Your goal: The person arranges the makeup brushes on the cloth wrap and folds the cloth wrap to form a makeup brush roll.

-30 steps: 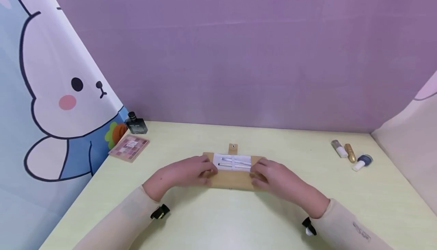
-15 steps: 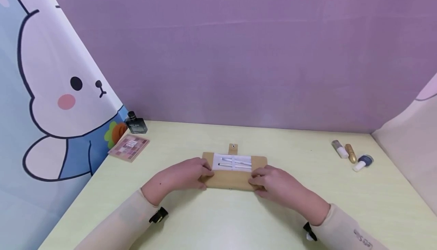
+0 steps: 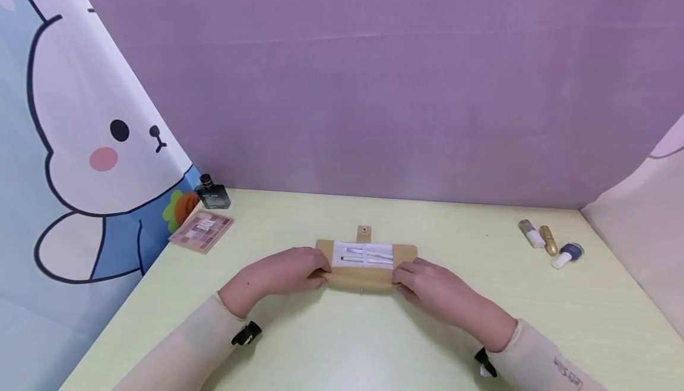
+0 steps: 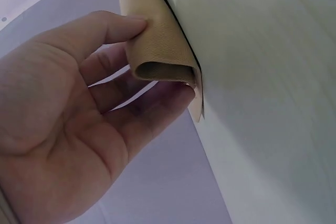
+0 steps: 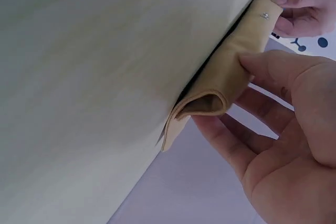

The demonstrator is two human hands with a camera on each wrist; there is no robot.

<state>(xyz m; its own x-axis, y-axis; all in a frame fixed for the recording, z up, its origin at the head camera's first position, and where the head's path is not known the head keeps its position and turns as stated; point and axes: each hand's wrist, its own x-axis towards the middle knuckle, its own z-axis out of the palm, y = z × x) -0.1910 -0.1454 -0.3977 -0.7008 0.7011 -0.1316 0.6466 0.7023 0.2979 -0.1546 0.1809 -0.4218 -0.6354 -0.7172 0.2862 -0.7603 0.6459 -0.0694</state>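
A tan pouch (image 3: pixel 359 279) lies on the table in front of me, its near part folded over into a rounded roll. Slim white-handled brushes (image 3: pixel 369 259) sit under a band on its pale inside, their full length hidden by the fold. A snap tab (image 3: pixel 364 234) sticks out on the far side. My left hand (image 3: pixel 291 271) pinches the left end of the fold, thumb on top and fingertips at the hollow end in the left wrist view. At the other end my right hand (image 3: pixel 446 293) grips the fold the same way. A metal stud (image 5: pixel 265 16) shows on the roll.
Back left stand a dark perfume bottle (image 3: pixel 214 195) and a pink eyeshadow palette (image 3: pixel 202 231). On the right lie a small white-capped bottle (image 3: pixel 531 234), a gold tube (image 3: pixel 548 240) and a dark blue bottle with a white cap (image 3: pixel 568 255). A purple cloth (image 3: pixel 374 94) hangs behind the table.
Both hands have shifted from beside the brushes to the ends of the near fold. The pouch's near edge has curled up slightly and moved away from me.
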